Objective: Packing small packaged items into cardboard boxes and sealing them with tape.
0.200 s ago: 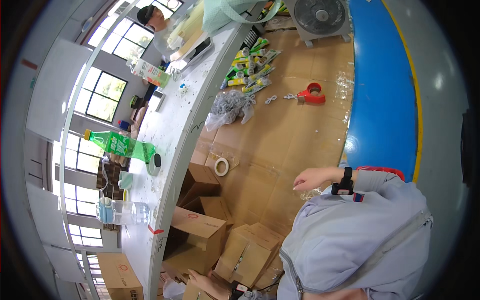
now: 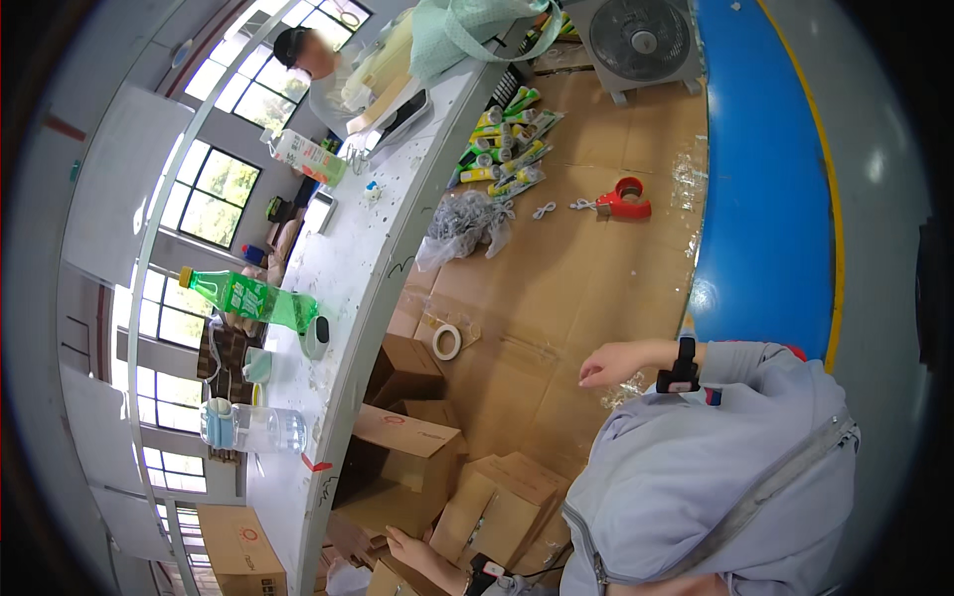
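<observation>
My left hand is low among the cardboard boxes, its fingers stretched out beside an open brown carton. I see nothing held in it. Next to it, a taped carton lies tilted. My right hand hangs over the cardboard-covered surface, fingers loosely extended and nothing visible in them. A black band with a small device sits on that wrist. The nearest loose thing on that surface is a roll of white tape. Near the carton's lower edge, a dim shape looks like another hand.
A white table runs along the left, bearing a green bottle, a clear bottle and a phone. Farther off are yellow-green packets, a red tape dispenser and a fan. A person is beyond the table.
The whole view has shifted slightly. My right hand's fingers look a little straighter. The dim hand-like shape by the cartons at lower left now shows more clearly.
</observation>
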Motion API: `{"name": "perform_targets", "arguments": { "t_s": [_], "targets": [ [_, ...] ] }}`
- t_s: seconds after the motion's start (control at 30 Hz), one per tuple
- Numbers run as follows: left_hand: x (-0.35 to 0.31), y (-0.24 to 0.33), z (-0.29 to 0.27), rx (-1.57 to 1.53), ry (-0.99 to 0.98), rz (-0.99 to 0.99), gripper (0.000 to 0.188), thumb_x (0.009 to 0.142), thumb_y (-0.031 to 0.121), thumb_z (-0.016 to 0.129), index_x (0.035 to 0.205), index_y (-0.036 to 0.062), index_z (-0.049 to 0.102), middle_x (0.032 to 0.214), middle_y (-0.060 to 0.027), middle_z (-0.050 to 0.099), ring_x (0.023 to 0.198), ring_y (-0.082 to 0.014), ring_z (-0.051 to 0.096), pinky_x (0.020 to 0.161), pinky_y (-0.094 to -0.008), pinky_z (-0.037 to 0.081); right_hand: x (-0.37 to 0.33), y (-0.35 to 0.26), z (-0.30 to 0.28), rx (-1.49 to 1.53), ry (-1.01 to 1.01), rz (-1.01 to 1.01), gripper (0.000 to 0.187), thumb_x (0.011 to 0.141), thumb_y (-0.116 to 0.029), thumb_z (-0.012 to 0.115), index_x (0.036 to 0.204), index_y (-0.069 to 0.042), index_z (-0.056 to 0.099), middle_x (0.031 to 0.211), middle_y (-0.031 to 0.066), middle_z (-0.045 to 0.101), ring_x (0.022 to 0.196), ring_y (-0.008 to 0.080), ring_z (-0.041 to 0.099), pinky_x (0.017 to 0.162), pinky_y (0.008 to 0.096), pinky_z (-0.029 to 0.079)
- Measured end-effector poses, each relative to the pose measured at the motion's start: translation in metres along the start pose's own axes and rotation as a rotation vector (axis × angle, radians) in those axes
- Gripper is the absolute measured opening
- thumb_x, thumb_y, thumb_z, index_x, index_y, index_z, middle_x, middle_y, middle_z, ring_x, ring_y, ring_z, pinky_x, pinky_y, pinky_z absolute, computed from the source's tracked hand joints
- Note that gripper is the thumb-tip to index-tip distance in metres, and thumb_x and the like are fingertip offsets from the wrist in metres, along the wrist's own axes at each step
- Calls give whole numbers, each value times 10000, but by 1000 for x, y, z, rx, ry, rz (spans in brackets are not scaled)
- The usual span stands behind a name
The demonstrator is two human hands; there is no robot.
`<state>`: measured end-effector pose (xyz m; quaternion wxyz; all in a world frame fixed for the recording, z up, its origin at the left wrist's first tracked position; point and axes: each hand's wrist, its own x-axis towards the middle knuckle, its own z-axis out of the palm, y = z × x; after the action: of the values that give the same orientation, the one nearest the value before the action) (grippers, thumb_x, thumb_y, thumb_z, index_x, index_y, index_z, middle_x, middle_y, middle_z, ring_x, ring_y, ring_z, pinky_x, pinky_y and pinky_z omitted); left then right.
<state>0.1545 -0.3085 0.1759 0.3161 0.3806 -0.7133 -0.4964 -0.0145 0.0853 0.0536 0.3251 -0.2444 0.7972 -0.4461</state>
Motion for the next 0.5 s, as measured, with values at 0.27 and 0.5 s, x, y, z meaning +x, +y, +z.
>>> {"name": "perform_targets", "arguments": {
  "t_s": [0.27, 0.5],
  "targets": [
    [-5, -4, 43, 2, -56, 20, 350, 960, 287, 385, 1095, -14, 500, 1013, -121, 572, 823, -198, 581, 570, -304, 510, -25, 21, -9, 27, 1, 81, 500, 869, -432, 499, 1123, -8, 573, 1078, 165, 616, 1018, 288, 574, 862, 357, 448],
    [-12, -9, 84, 75, -116, 110, 392, 966, 310, 350, 1177, 7, 482, 1031, -121, 574, 812, -213, 597, 549, -310, 507, -111, 115, -67, 116, 337, 252, 516, 862, -441, 519, 1115, 5, 575, 1058, 162, 625, 964, 289, 602, 824, 343, 472]
  ]
}}
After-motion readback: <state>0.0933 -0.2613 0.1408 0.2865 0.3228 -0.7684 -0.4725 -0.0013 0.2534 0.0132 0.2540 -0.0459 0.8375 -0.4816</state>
